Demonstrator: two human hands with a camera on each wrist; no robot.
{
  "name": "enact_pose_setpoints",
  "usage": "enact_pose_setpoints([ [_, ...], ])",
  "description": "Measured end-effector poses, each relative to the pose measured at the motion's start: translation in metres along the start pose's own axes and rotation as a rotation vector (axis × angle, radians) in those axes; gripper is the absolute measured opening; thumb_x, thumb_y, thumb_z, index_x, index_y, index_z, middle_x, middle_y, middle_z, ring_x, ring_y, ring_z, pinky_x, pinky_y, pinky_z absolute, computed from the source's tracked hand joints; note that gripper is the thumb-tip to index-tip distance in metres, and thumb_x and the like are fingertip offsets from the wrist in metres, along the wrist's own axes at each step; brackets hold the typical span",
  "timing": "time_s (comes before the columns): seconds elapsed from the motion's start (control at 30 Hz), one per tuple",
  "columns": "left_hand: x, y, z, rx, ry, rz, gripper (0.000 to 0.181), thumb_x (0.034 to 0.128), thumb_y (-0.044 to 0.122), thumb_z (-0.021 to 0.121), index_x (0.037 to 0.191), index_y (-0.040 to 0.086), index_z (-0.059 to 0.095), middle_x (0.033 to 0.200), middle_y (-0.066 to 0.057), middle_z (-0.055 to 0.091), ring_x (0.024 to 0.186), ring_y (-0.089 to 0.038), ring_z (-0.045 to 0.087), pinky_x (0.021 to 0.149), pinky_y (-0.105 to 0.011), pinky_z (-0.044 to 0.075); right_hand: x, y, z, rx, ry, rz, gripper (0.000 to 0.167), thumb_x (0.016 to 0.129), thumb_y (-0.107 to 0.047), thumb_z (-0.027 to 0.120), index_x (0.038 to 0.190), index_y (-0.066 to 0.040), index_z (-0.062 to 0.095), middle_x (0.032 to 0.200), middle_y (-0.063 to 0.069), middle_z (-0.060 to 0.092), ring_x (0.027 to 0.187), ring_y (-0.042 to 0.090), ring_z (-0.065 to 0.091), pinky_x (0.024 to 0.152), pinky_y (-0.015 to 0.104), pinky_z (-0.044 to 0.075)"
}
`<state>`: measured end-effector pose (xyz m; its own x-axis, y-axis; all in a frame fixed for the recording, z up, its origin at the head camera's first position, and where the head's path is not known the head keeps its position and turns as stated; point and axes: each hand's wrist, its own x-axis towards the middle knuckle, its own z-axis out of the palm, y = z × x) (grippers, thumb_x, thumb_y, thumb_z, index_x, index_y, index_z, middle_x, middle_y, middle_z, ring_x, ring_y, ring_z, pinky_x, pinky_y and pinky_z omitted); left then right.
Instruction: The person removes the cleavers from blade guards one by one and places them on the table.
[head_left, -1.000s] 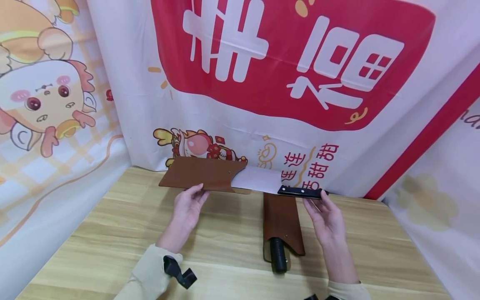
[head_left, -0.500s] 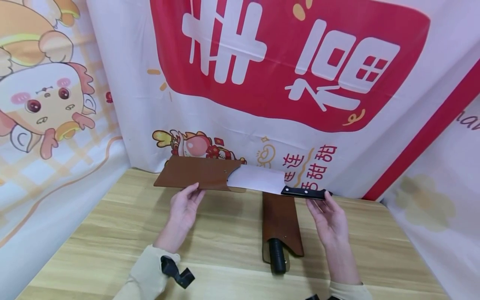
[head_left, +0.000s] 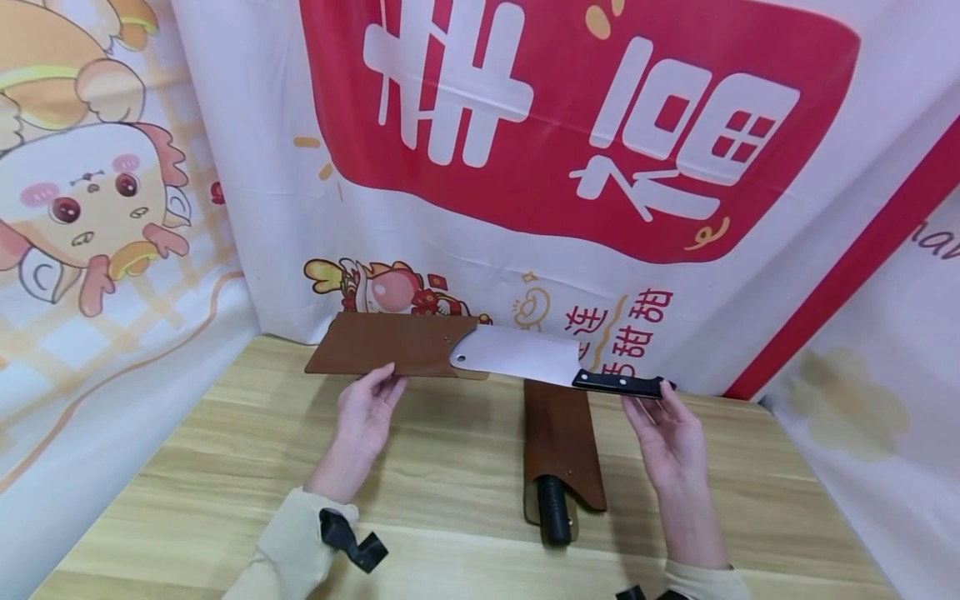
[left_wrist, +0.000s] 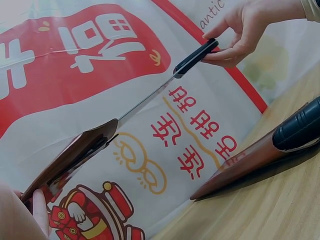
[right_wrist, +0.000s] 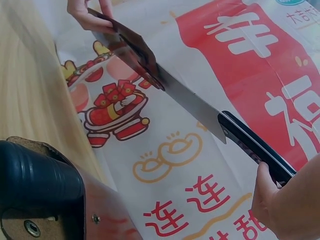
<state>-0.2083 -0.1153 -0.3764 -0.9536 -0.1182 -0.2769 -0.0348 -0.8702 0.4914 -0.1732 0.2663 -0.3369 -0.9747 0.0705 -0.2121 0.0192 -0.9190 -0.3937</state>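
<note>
We hold the cleaver above the table, its blade partly inside the brown sheath. Our left grip pinches the sheath's near edge, nearly closed; our right grip pinches the handle's end likewise, seemingly keeping both off bare steel. Another sheath lies between our arms, its black handle facing us, presumably for easy reach.

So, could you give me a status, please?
Left grip on brown sheath, right grip on black handle. Cleaver blade mostly exposed. Nothing visibly blocking; second sheath on table.
</note>
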Motion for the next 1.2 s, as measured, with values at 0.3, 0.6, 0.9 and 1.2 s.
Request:
enact_pose_setpoints([
  [0.3, 0.0, 0.005, 0.001, -0.01, -0.005, -0.002, 0.012, 0.1031, -0.009, 0.049, 0.108, -0.001, 0.055, 0.098, -0.006, 0.066, 0.099, -0.014, 0.069, 0.104, -0.03, 0.051, -0.001, -0.006, 0.0, 0.038, 0.062, -0.006, 0.005, 0.103, -0.005, 0.061, 0.102, -0.002, 0.064, 0.108, 0.013, 0.064, 0.104, 0.031, 0.067, 0.109, 0.042, 0.049],
  [0.6, 0.001, 0.01, -0.002, -0.035, 0.008, -0.029, 0.011, 0.1037, -0.008, 0.05, 0.11, 0.0, 0.053, 0.1, -0.006, 0.065, 0.101, -0.015, 0.068, 0.104, -0.029, 0.05, 0.001, -0.012, -0.007, 0.075, 0.013, -0.027, 0.003, 0.102, -0.003, 0.062, 0.104, -0.001, 0.061, 0.104, 0.015, 0.065, 0.101, 0.034, 0.067, 0.103, 0.046, 0.053],
  [0.9, 0.002, 0.013, -0.003, -0.063, 0.007, -0.033, 0.011, 0.1032, -0.009, 0.049, 0.104, -0.001, 0.057, 0.098, -0.008, 0.064, 0.095, -0.016, 0.07, 0.105, -0.03, 0.05, -0.003, -0.018, -0.002, 0.123, 0.079, -0.01, 0.003, 0.102, -0.003, 0.063, 0.105, -0.003, 0.062, 0.102, 0.015, 0.064, 0.1, 0.034, 0.068, 0.112, 0.043, 0.045],
  [1.2, 0.0, 0.014, -0.004, -0.054, 0.017, -0.038, 0.01, 0.103, -0.008, 0.052, 0.103, -0.001, 0.058, 0.097, -0.007, 0.065, 0.096, -0.016, 0.069, 0.103, -0.029, 0.051, -0.003, -0.022, -0.003, 0.136, 0.096, -0.014, 0.005, 0.103, -0.005, 0.063, 0.106, -0.006, 0.059, 0.106, 0.012, 0.063, 0.101, 0.031, 0.067, 0.109, 0.043, 0.049],
])
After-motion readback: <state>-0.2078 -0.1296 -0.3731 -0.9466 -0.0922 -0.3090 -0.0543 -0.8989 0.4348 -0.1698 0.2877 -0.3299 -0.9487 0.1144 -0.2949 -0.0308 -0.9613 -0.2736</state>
